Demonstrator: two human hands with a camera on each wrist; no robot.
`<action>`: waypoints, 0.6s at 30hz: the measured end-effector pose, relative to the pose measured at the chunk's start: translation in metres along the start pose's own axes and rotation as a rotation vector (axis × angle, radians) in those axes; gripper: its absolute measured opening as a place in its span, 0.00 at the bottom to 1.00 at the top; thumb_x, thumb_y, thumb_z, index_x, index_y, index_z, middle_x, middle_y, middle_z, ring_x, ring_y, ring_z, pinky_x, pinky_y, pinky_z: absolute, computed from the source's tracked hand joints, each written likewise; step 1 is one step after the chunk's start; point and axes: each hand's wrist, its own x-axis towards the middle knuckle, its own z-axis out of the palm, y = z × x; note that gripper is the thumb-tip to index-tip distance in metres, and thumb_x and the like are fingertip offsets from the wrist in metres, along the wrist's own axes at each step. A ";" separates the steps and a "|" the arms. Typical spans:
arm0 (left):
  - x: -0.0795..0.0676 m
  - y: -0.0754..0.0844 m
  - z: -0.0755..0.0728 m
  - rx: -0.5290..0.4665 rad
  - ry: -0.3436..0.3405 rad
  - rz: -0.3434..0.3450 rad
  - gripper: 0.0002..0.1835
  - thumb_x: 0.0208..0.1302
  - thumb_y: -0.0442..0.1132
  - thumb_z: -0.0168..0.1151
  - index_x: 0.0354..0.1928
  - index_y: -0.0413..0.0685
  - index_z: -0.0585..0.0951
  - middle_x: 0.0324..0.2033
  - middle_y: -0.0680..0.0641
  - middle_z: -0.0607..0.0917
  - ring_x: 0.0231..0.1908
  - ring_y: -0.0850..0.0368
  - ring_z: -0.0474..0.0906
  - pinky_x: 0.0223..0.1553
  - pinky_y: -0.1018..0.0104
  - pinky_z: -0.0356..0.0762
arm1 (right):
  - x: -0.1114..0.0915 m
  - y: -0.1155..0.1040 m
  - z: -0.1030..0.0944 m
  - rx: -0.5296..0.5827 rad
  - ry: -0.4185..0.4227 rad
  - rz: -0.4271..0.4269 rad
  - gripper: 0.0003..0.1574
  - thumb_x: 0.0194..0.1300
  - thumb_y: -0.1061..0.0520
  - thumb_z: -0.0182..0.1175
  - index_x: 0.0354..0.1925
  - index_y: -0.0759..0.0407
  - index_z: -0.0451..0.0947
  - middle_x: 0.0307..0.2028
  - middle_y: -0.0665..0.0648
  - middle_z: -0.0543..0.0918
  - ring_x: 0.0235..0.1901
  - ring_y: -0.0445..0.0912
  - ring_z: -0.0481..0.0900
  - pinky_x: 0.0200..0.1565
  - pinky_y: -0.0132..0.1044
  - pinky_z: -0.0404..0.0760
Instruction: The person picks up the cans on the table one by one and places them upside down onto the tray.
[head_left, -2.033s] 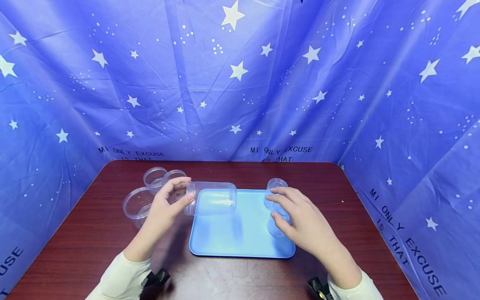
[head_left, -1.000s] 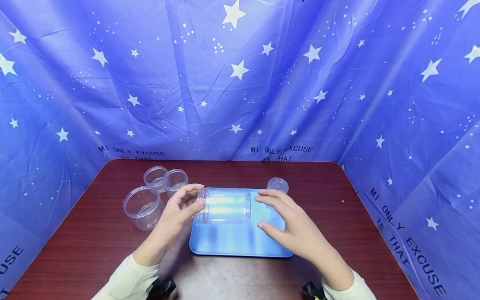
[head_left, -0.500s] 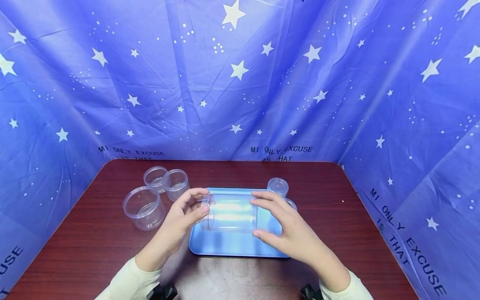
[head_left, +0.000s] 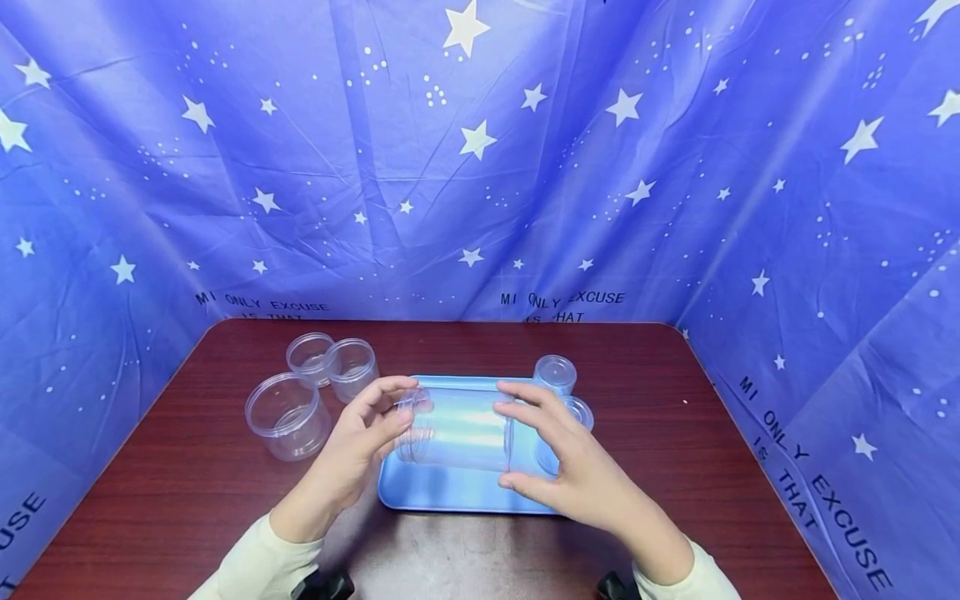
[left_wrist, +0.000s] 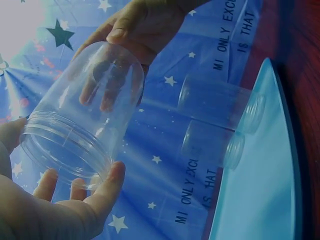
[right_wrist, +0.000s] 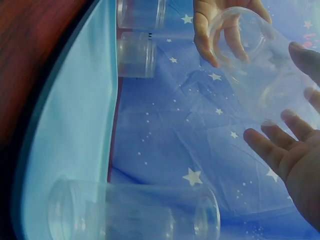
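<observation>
Above the blue tray (head_left: 480, 498), a clear plastic jar (head_left: 461, 429) is held on its side, its threaded mouth to the left and its base to the right. My left hand (head_left: 360, 442) grips the mouth end between thumb and fingers; the left wrist view shows its fingertips on the threaded rim (left_wrist: 70, 140). At the base end my right hand (head_left: 573, 450) holds the jar with thumb below and fingers above. Two more clear jars stand mouth down at the tray's right side, one farther back (head_left: 555, 372) and a nearer one (head_left: 579, 412) partly hidden by my right hand.
Left of the tray, three clear jars stand mouth up on the dark red wooden table (head_left: 172, 467): a wide one (head_left: 288, 421) in front and two smaller ones (head_left: 310, 358) behind. A blue star-patterned curtain (head_left: 420, 183) encloses the table's back and sides.
The jar in my left hand has moved right and nearer over the tray. My right hand has come away from the jars at the tray's right side and taken hold of its base end.
</observation>
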 end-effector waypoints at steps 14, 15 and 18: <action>0.001 0.001 0.000 -0.016 -0.064 -0.003 0.17 0.75 0.33 0.57 0.62 0.51 0.73 0.61 0.46 0.75 0.63 0.50 0.76 0.56 0.47 0.83 | 0.001 -0.001 0.003 -0.028 0.030 -0.028 0.45 0.59 0.52 0.77 0.70 0.57 0.69 0.70 0.65 0.69 0.68 0.55 0.70 0.67 0.34 0.69; 0.001 0.001 -0.001 -0.015 -0.072 0.000 0.17 0.75 0.33 0.57 0.62 0.50 0.73 0.61 0.46 0.75 0.63 0.50 0.76 0.55 0.46 0.83 | 0.001 -0.001 0.002 -0.028 0.034 -0.034 0.45 0.59 0.52 0.77 0.70 0.57 0.69 0.70 0.65 0.69 0.68 0.55 0.71 0.67 0.34 0.69; 0.002 0.000 -0.002 -0.013 -0.089 0.001 0.18 0.75 0.32 0.56 0.63 0.49 0.72 0.62 0.46 0.75 0.63 0.50 0.75 0.54 0.45 0.83 | 0.001 0.000 0.002 -0.025 0.050 -0.055 0.45 0.59 0.52 0.77 0.69 0.58 0.70 0.69 0.66 0.70 0.67 0.56 0.72 0.67 0.34 0.69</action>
